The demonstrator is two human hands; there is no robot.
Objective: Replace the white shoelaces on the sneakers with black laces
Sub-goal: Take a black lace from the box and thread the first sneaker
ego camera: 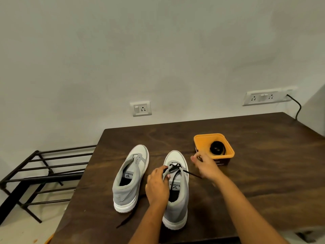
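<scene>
Two sneakers (131, 176) (177, 206), two black laces (174, 168) (217, 147), two hands (157, 186) (205, 164), one orange tub (226, 155), two wall socket plates (140, 108) (265, 97), one rack (44, 173), one table (246, 173)

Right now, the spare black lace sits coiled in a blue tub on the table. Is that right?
Not quite: the tub is orange, not blue. The head view shows the spare black lace coiled inside it, on the table.
</scene>
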